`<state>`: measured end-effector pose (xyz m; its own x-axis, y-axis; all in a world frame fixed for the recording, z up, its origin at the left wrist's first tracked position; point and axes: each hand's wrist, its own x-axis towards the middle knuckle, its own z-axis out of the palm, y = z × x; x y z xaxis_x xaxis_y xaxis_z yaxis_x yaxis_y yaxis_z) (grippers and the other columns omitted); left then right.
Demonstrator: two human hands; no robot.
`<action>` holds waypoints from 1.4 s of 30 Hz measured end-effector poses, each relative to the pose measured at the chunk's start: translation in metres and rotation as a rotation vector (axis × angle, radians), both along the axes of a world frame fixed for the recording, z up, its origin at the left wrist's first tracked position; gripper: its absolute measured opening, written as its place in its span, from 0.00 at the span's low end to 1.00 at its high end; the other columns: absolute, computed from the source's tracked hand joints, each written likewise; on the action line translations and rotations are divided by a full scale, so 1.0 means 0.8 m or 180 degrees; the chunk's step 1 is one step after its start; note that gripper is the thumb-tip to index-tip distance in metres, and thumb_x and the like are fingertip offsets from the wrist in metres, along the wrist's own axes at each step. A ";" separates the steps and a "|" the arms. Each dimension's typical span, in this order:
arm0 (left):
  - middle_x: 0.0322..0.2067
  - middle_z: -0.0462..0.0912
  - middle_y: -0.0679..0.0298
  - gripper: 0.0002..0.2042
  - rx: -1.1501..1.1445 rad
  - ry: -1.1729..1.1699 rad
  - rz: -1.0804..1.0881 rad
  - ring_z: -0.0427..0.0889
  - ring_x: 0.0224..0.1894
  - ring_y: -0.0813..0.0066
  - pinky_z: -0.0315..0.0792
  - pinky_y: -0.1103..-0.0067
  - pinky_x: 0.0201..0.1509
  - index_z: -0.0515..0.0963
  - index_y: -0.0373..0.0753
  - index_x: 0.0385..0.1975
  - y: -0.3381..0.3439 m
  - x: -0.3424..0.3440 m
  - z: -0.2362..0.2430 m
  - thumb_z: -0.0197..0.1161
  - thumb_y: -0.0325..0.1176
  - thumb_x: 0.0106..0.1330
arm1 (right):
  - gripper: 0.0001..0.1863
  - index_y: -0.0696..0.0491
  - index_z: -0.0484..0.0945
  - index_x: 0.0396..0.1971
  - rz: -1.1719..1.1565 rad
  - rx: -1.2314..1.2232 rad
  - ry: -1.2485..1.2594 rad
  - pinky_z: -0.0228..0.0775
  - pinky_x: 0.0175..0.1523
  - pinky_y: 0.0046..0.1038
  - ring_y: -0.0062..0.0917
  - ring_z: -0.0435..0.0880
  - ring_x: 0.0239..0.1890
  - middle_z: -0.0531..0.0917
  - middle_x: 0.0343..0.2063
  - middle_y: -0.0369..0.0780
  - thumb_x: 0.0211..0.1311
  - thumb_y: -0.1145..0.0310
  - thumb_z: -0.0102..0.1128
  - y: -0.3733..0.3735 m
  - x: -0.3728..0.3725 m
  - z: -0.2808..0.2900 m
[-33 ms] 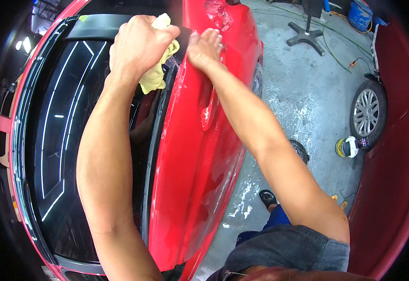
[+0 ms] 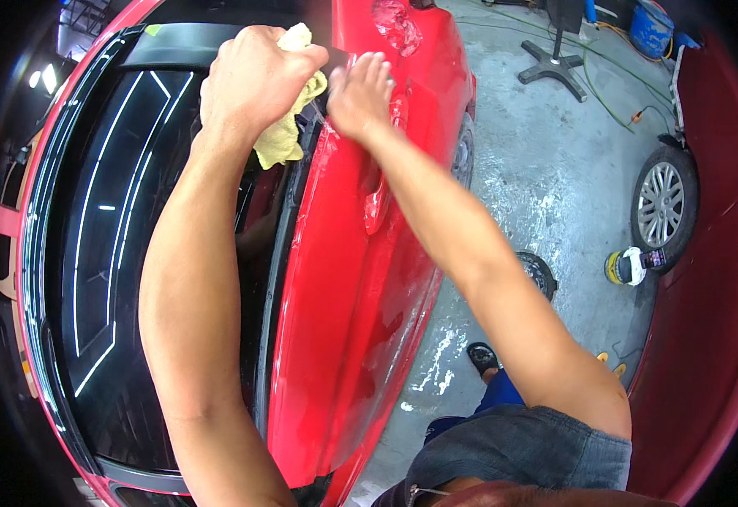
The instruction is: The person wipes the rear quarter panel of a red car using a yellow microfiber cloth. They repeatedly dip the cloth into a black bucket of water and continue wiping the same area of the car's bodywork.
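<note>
A crumpled yellow cloth point(image 2: 279, 145) is bunched in my left hand point(image 2: 253, 81), whose fingers are closed round it, at the edge of the car's dark roof and side glass. Just to the right, my right hand point(image 2: 359, 97) lies flat on the glossy red car body point(image 2: 322, 287) below the window line. Its fingers are stretched out and slightly blurred, with nothing seen in them. A red door handle point(image 2: 375, 207) sits under my right forearm. The surface under my right palm is hidden.
A shiny black roof point(image 2: 132, 270) fills the left. On the wet grey floor point(image 2: 517, 182) at right are a black stand base point(image 2: 552, 69), a blue bucket point(image 2: 650, 30), cables and a yellow-and-white container point(image 2: 626, 266). A wheel point(image 2: 664, 203) stands beside another red car panel point(image 2: 711, 338).
My right hand has slid slightly left and back toward me over the red panel. My left hand and the cloth have barely shifted.
</note>
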<state>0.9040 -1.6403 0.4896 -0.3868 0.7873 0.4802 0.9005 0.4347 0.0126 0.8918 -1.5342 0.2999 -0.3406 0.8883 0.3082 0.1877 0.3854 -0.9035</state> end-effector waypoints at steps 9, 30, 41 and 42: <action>0.36 0.87 0.47 0.16 -0.0523 0.0246 0.0002 0.87 0.42 0.50 0.78 0.60 0.49 0.85 0.40 0.35 -0.063 0.037 0.013 0.61 0.47 0.61 | 0.39 0.66 0.45 0.75 -0.0022 0.0522 -0.0031 0.33 0.81 0.50 0.53 0.40 0.80 0.45 0.77 0.59 0.78 0.50 0.32 0.000 0.003 -0.017; 0.31 0.88 0.46 0.20 -0.0781 -0.0787 0.0229 0.89 0.37 0.51 0.80 0.64 0.47 0.88 0.38 0.34 -0.475 0.058 -0.115 0.66 0.50 0.55 | 0.38 0.71 0.48 0.73 0.0674 0.1260 0.0059 0.30 0.79 0.55 0.60 0.42 0.78 0.47 0.74 0.65 0.73 0.59 0.42 -0.692 0.156 -0.164; 0.22 0.85 0.54 0.19 -0.0635 -0.1069 0.0292 0.85 0.25 0.69 0.79 0.70 0.36 0.85 0.31 0.30 -0.665 0.107 -0.107 0.65 0.45 0.57 | 0.39 0.70 0.48 0.73 0.0285 0.0674 0.0189 0.32 0.79 0.56 0.60 0.41 0.78 0.46 0.75 0.64 0.75 0.57 0.45 -0.684 0.136 -0.155; 0.22 0.84 0.54 0.19 -0.0646 -0.1097 0.0329 0.85 0.25 0.68 0.79 0.70 0.36 0.85 0.31 0.30 -0.675 0.111 -0.107 0.65 0.45 0.57 | 0.39 0.69 0.48 0.73 0.0286 0.0818 0.0038 0.32 0.79 0.56 0.59 0.41 0.78 0.47 0.75 0.64 0.74 0.57 0.46 -0.708 0.141 -0.156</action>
<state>0.9932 -2.1801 0.4037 -0.5798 0.8012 0.1478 0.8100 0.5473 0.2104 1.0046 -2.1006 0.1750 -0.4093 0.7468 0.5242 0.1323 0.6171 -0.7757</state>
